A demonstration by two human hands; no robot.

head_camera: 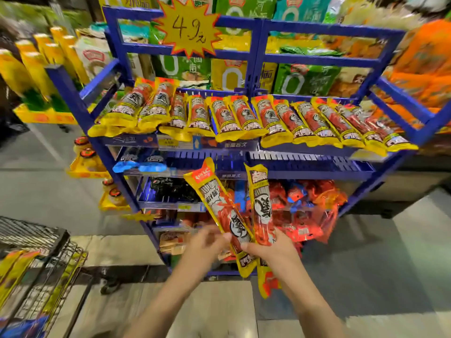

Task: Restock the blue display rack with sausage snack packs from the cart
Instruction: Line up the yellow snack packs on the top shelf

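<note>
Head view. Setting: a shop aisle with a pale tiled floor (366, 276) is showing under and around a blue display rack (253, 57), with stacked noodle bags (302, 79) sitting behind it and a yellow starburst price sign (188, 28) hanging on its top frame.

Item, top tier (305, 152): a row of yellow-and-red sausage snack packs (244, 118) is lying side by side, overlapping, their lower ends overhanging the front edge. It is looking nearly full.

Item, second tier (305, 164): mostly bare slotted shelf is showing, with two blue-ended packs (139, 162) lying at its left end. Lower tiers are holding dark and red packets, too blurred to name.

Item, cart (41, 259): a wire cart is standing at lower left, apart from the rack, with more yellow packs (14, 267) inside it.

Item, hands: the left hand (207, 242) is closing around the lower part of one held pack (222, 211), which is tilting up to the left. The right hand (271, 247) is gripping a second held pack (261, 203), standing nearly upright; another pack seems to be hanging beneath that hand. The two packs are touching near the hands, in front of the lower tiers.

Step, as judged: stock is in hand and being sorted for placing. The next move is likely calling for lifting the packs to a tier with room and laying them flat, aligned with the existing row.
</note>
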